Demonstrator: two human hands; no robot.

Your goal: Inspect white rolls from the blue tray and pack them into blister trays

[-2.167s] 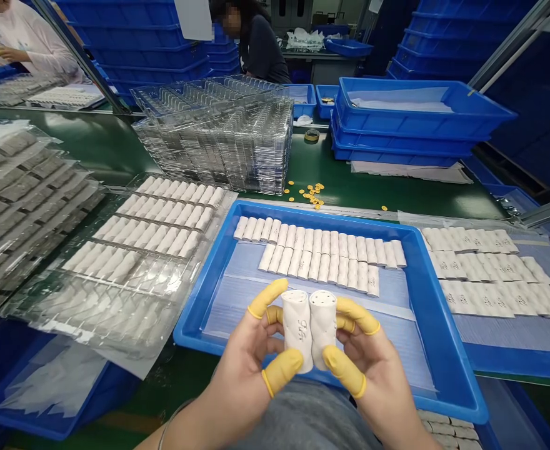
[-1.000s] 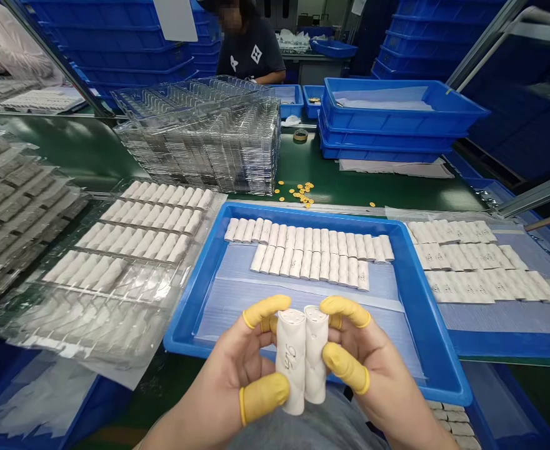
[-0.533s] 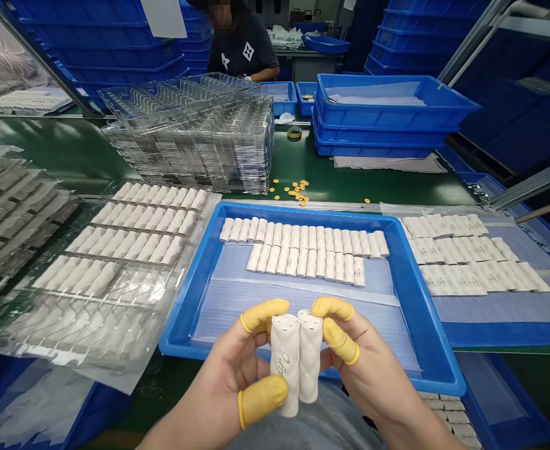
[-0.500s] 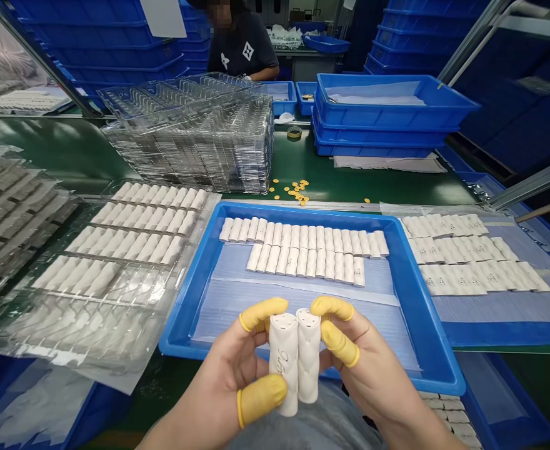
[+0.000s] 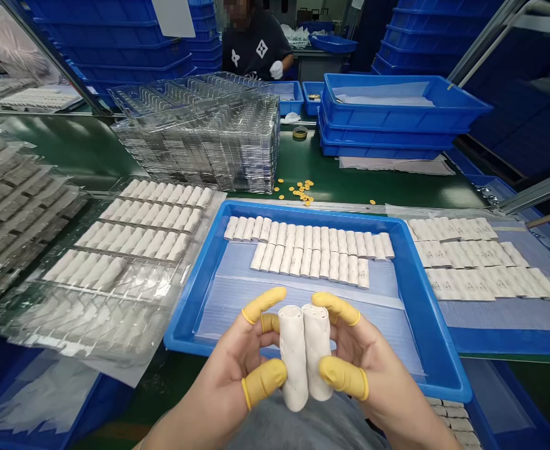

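Observation:
My left hand (image 5: 251, 350), in yellow finger cots, grips a white cylinder (image 5: 294, 359) with a slightly lumpy side. Against its right side stands a second white cylinder (image 5: 317, 353), gripped by my right hand (image 5: 350, 344), also in yellow finger cots. Both are held close to upright, tops facing away from me, and no writing shows on their near sides. They are in front of the near rim of a blue tray (image 5: 181, 328). Inside that tray, two rows of similar white cylinders (image 5: 310, 261) lie on a translucent sheet.
To the left, a clear plastic tray (image 5: 148, 281) holds rows of white cylinders. More cylinders (image 5: 472, 253) lie on a sheet at right. Behind stand stacked clear trays (image 5: 200, 137), blue bins (image 5: 397, 119), yellow finger cots (image 5: 303, 189) and a tape roll (image 5: 300, 132). A person (image 5: 256, 47) works opposite.
Both cylinders have been turned, so the black writing on the left one no longer shows. My right thumb now presses the front of the right cylinder.

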